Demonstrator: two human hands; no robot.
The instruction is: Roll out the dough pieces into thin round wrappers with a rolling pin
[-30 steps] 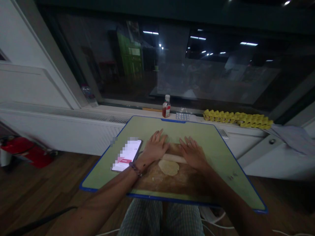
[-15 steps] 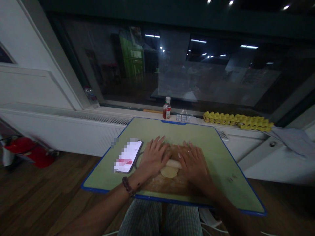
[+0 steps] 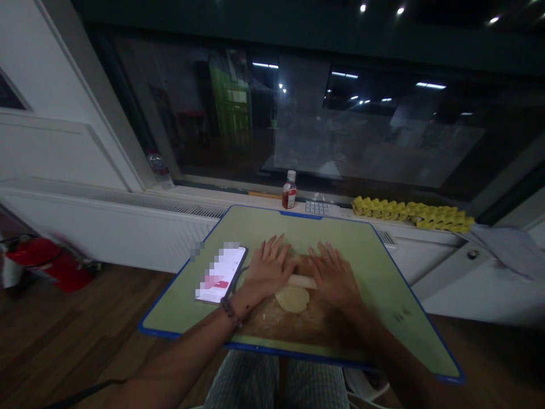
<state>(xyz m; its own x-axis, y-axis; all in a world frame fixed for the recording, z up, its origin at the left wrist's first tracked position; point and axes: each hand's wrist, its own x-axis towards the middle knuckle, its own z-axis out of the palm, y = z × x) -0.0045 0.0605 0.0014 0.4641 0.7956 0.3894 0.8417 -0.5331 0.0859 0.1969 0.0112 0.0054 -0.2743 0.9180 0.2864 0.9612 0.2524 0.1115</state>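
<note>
Both palms press on a pale rolling pin [image 3: 302,282], with fingers stretched out beyond it. My left hand [image 3: 269,267] covers its left end, fingers spread. Over the right end lies my right hand [image 3: 335,277], its fingers also extended and slightly blurred. Only the pin's middle shows between the hands. Just on the near side of the pin lies a thin, roundish piece of dough [image 3: 293,300], its far edge close to the pin. Beneath is a brown wooden board [image 3: 293,328] with light smears, perhaps flour, and small crumbs.
The green table [image 3: 395,278] has a blue rim. A lit phone [image 3: 223,274] lies left of my left hand. On the sill behind stand a sauce bottle [image 3: 289,190] and yellow egg trays [image 3: 409,213]. A red fire extinguisher [image 3: 46,264] is at far left.
Both hands and the rolling pin have shifted slightly forward, away from me. More of the dough shows on the near side of the pin.
</note>
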